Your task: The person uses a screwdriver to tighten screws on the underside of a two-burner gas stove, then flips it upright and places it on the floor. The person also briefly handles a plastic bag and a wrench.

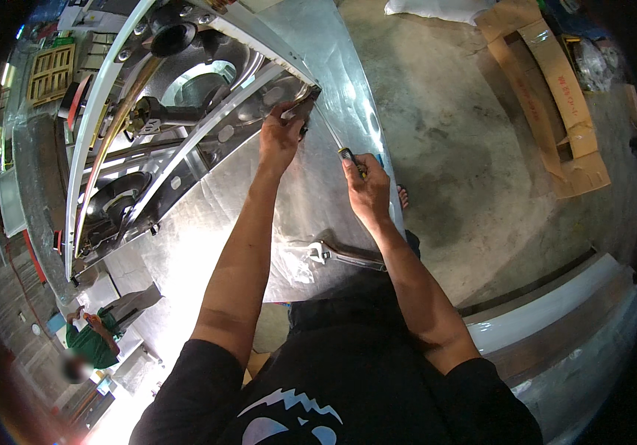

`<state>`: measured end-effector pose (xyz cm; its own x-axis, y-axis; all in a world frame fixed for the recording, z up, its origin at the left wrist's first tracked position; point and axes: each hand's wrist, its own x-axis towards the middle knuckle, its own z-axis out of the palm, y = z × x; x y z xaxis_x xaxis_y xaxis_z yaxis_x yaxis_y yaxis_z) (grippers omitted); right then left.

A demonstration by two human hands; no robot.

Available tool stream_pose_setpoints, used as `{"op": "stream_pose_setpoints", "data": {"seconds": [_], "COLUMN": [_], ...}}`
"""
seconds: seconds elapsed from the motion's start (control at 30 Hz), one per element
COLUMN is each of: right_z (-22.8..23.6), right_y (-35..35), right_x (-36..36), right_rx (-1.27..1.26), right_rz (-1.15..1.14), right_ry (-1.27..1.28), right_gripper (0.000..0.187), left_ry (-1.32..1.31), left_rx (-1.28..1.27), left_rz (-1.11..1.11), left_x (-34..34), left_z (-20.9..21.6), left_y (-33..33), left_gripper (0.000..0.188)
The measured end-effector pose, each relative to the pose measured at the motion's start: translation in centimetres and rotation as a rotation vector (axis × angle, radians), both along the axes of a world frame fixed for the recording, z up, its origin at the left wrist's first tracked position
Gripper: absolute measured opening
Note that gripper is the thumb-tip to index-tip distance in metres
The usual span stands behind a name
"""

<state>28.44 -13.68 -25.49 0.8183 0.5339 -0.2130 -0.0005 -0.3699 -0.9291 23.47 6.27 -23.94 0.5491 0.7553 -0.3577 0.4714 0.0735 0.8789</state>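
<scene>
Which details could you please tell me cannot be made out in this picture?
All in the head view:
1. Tip of the screwdriver: too small, lost against the dark corner.
2. Much of its handle: covered by the right hand.
3. Whatever the left hand may grip: hidden by its fingers.
4. Metal-framed unit: top cut off by the upper edge.
5. Person in green: head blurred.
</scene>
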Motion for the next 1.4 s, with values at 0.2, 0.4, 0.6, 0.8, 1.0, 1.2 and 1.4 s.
{"op": "stream_pose_setpoints", "data": {"seconds": [0.2,0.4,0.6,0.8,1.0,1.2,1.4], "right_z": [0.4,1.5,3.0,2.8,1.1,1.0,0.8], "right_y": [-0.3,-0.3,-1.0,-2.7,-3.8,-5.0,-5.4], "right_x": [0.6,1.9,1.8,1.9,1.8,0.7,0.3], "right_rx": [0.344,0.441,0.26,0.192,0.129,0.039,0.061], "right_rz": [-0.072,-0.145,0.05,0.033,0.055,0.078,0.056], "right_ry": [1.111,1.507,1.047,0.796,0.372,0.124,0.074], "right_gripper": [0.033,0.035,0.031,0.023,0.025,0.046,0.069], "left_ry": [0.094,0.071,0.127,0.017,0.056,0.121,-0.038], "left_rx": [0.107,0.03,-0.07,-0.089,0.291,0.217,-0.067], "left_rz": [-0.078,-0.108,-0.124,-0.017,-0.05,-0.052,0.055], "left_x": [-0.6,-0.8,-0.7,-0.7,1.2,3.7,4.0], "left_z": [-0.8,-1.0,0.2,-0.5,0.4,0.1,-0.6], "left_y": [0.6,1.1,1.6,1.0,0.4,-0.3,-0.2], "left_gripper": [0.033,0.042,0.043,0.045,0.049,0.032,0.027]}}
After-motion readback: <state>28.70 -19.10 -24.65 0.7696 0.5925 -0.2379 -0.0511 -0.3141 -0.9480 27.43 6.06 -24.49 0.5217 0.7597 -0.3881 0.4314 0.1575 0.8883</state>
